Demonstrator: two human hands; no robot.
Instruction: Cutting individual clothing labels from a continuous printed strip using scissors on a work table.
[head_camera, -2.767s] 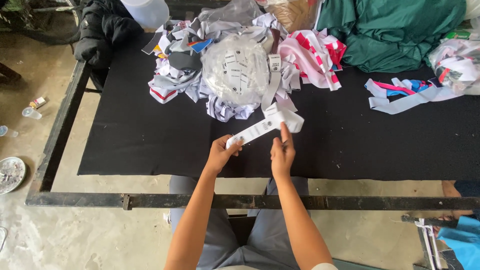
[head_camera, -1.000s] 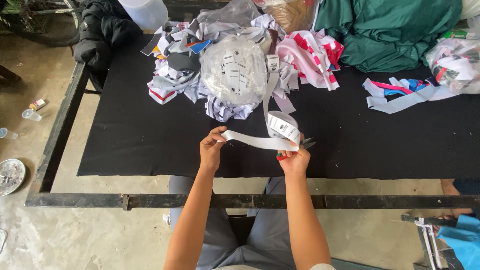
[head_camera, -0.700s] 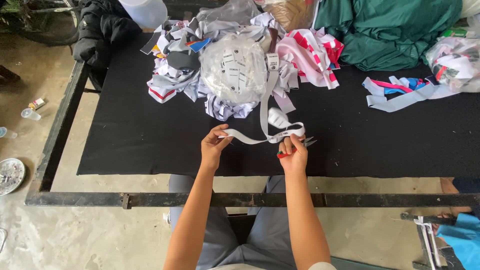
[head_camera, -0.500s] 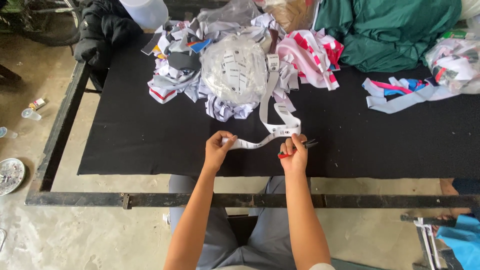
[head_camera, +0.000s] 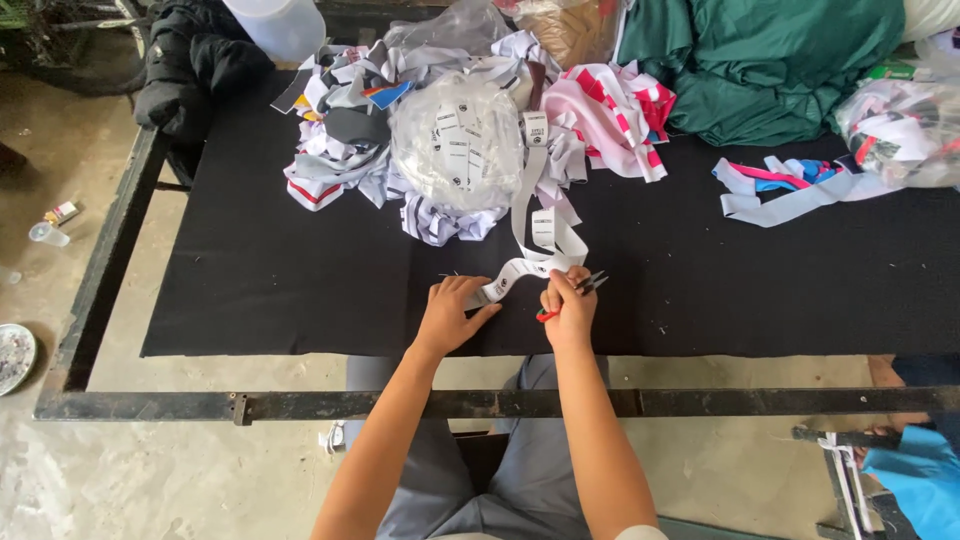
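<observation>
My left hand (head_camera: 452, 312) pinches the free end of a long white label ribbon (head_camera: 533, 222) near the front edge of the black cloth-covered table (head_camera: 250, 290). My right hand (head_camera: 569, 305) grips the same ribbon a short way along and also holds small red-handled snips (head_camera: 585, 286), their dark tips pointing right. The ribbon runs up from my hands in a loop to a clear plastic bag of white labels (head_camera: 455, 145) at the table's middle back.
Fabric scraps (head_camera: 330, 150) surround the bag; pink-and-white striped cloth (head_camera: 615, 115) and green cloth (head_camera: 770, 60) lie at the back right. Grey and coloured strips (head_camera: 790, 190) and another bag (head_camera: 900, 130) sit on the right. A black jacket (head_camera: 195, 70) hangs at the back left. The metal table frame (head_camera: 500, 403) runs in front.
Earlier my hands stretched a length of ribbon flat between them. Now they have drawn closer together, and the slack ribbon loops up toward the bag.
</observation>
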